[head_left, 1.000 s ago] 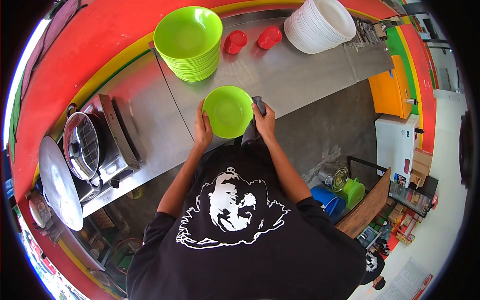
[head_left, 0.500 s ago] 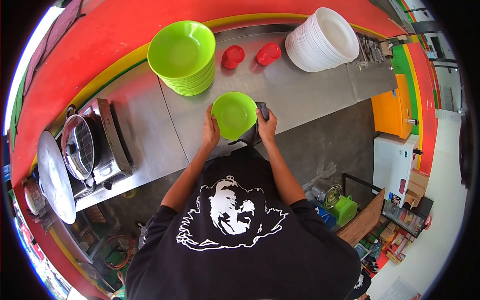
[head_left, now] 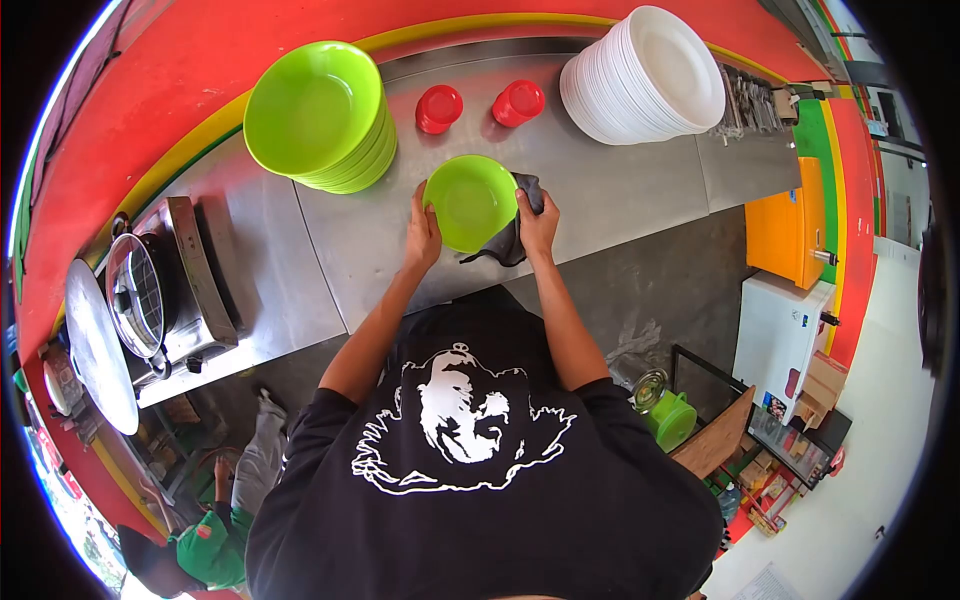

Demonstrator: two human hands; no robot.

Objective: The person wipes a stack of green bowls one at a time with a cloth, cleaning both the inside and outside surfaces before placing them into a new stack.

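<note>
Green Bowl, 1, in 2-Handed Grip

Beneath grip: steel counter is running along red wall. Left hand and right hand are grasping 1 green bowl, right also clutching 1 dark cloth. Beyond grip, 2 red cups, 1 green stack and 1 white stack are standing.

From the green bowl, the desk leaves passage farther out at three and nine o'clock; the green stack blocks ten, red cups eleven and one, the white stack two.
</note>
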